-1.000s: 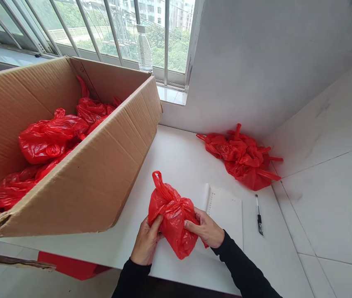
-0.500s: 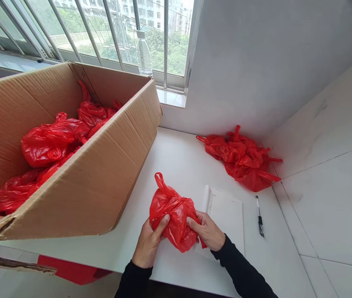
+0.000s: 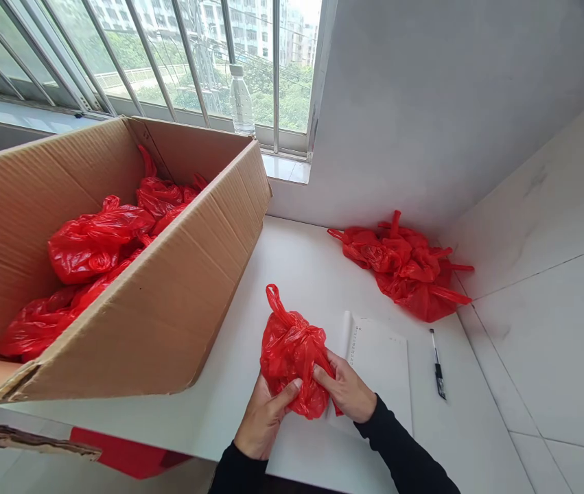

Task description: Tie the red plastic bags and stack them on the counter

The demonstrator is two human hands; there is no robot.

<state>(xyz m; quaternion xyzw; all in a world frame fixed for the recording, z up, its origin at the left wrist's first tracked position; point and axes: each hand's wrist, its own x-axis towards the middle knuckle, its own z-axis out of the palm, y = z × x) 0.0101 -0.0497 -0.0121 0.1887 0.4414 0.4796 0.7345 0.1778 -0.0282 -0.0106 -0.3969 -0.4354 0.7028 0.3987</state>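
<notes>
Red bag (image 3: 292, 360) near counter (image 3: 296, 267) front edge, clasped from both sides: left hand (image 3: 265, 422) closed under it, right hand (image 3: 347, 391) closed on its side. Notebook (image 3: 379, 360) just right; pen (image 3: 438, 367) beyond. Box (image 3: 158, 315) left.

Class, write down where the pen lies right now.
In the head view, the pen lies on the white table at the right, just right of the notebook and nearer than the pile of red bags by the wall.
</notes>
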